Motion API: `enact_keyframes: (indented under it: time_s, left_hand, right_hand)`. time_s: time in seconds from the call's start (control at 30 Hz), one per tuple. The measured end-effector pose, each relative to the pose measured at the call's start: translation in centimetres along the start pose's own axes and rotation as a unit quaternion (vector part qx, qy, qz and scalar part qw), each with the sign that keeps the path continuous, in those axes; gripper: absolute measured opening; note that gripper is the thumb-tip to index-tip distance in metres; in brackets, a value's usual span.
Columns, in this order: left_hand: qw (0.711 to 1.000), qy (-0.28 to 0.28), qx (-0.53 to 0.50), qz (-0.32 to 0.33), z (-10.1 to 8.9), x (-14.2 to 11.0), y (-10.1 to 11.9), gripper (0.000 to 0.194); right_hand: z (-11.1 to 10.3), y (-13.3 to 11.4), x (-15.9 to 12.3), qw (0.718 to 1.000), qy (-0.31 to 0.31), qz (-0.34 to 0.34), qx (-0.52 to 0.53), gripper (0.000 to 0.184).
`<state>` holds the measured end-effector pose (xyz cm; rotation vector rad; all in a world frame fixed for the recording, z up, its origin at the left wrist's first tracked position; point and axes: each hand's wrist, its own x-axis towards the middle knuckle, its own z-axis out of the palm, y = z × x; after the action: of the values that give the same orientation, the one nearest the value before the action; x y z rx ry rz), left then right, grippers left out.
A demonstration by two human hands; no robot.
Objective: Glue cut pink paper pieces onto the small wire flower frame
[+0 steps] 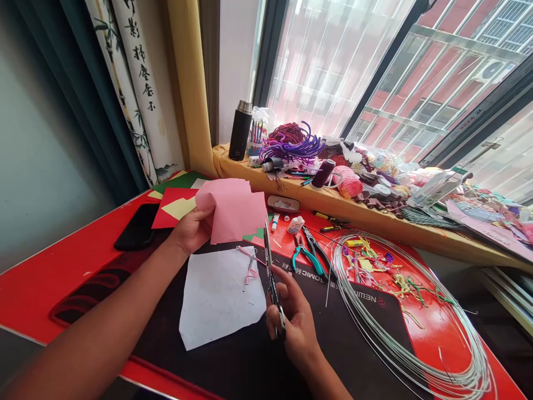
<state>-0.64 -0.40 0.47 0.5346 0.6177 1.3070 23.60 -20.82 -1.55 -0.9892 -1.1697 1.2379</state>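
Observation:
My left hand [194, 229] pinches a sheet of pink paper [241, 215] by its left edge, lifted above the table. The paper has a stepped outline at its upper right. In my right hand [295, 319] is a pair of scissors [271, 280], blades pointing up and away, close to the paper's right edge but apart from it. Whether the blades are parted is hard to make out. Below lies a white sheet [220, 303] on the dark mat, with a small pink and grey twisted wire piece [251, 266] on it.
A large wire coil [362, 328] lies at the right, around colourful scraps. Teal-handled pliers [308, 256] and a glue bottle [296, 224] are beyond the mat. A black phone [137, 226] and red paper [172, 200] lie left. The ledge holds a thermos [240, 132] and yarn [347, 181].

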Motion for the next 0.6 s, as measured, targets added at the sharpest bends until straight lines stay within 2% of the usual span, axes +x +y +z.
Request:
enact_keyframes:
  time_s: [0.6]
  left_hand:
    - [1.0, -0.026, 0.003, -0.005, -0.17, 0.0, -0.64, 0.039]
  right_hand:
    - [-0.09, -0.02, -0.05, 1.0, 0.011, -0.001, 0.001, 0.069]
